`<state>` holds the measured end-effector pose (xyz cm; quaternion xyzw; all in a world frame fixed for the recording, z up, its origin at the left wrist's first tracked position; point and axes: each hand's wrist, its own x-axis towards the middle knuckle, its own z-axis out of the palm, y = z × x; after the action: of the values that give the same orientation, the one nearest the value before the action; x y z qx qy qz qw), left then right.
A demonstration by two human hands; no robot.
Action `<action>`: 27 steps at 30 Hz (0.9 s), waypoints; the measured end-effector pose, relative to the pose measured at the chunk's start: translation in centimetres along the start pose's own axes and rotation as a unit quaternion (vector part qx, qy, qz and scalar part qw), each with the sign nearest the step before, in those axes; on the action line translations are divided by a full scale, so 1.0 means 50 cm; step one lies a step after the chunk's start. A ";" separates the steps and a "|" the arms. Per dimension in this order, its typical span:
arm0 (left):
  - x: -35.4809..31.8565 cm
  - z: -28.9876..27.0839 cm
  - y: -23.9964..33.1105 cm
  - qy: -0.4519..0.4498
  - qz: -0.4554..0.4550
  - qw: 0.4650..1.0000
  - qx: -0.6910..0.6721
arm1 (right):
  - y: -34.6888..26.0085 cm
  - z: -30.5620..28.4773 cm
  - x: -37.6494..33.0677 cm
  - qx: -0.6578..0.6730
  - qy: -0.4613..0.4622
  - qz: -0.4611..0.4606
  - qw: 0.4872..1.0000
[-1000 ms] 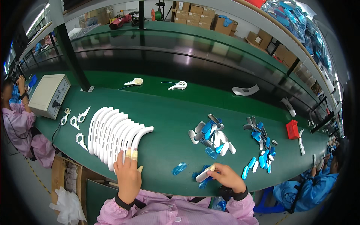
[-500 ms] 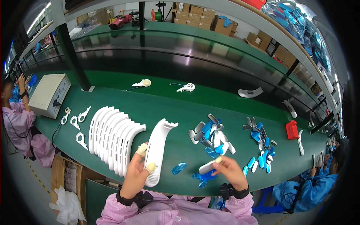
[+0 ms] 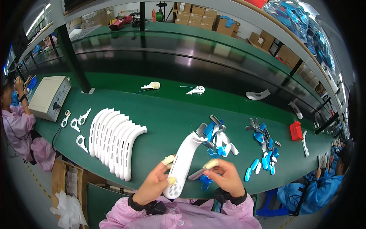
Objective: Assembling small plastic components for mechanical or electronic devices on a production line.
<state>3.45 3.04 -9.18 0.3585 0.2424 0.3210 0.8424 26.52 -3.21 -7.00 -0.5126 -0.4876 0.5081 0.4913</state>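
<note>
My left hand [image 3: 151, 187] is closed around the lower part of a curved white plastic shell [image 3: 183, 162], tilted with its notched end away from me and its perforated end near my body. Pale finger covers sit on several fingertips. My right hand [image 3: 228, 178] pinches a small oval cover [image 3: 196, 174], greyish on the visible side, close to the shell's right edge. Crumpled blue film [image 3: 206, 184] lies on the table below that hand, partly hidden. Beyond the shell is a heap of oval covers [image 3: 218, 138], some white or grey, others with blue film.
A row of curved white shells [image 3: 114, 145] stands left, beside ring-ended white parts [image 3: 81, 143] and a beige box [image 3: 50, 96]. Another cover pile [image 3: 264, 147] and a red bin [image 3: 295, 131] are right. White parts lie on the green belt [image 3: 225, 92]. Co-workers sit both sides.
My left hand has carried the shell rightward, away from the row. My right hand has lifted the oval cover off the blue film and brought it beside the shell. Parts on the belt have shifted right.
</note>
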 end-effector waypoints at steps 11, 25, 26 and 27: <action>-0.003 0.006 -0.010 -0.044 0.040 0.998 0.020 | -0.013 0.073 0.034 -0.176 0.039 -0.099 0.979; 0.002 0.006 -0.035 0.006 0.027 1.000 -0.004 | 0.027 0.061 0.042 -0.291 0.040 -0.330 0.897; 0.002 -0.001 -0.040 -0.006 0.023 0.999 -0.023 | 0.030 0.060 0.043 -0.299 0.035 -0.331 0.894; 0.002 -0.005 -0.043 -0.017 0.018 0.999 -0.042 | 0.032 0.058 0.044 -0.307 0.031 -0.333 0.891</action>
<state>4.13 2.07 -10.97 0.3331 0.2077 0.3400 0.8546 23.62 -1.06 -8.71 -0.4614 -0.7458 0.1234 0.4644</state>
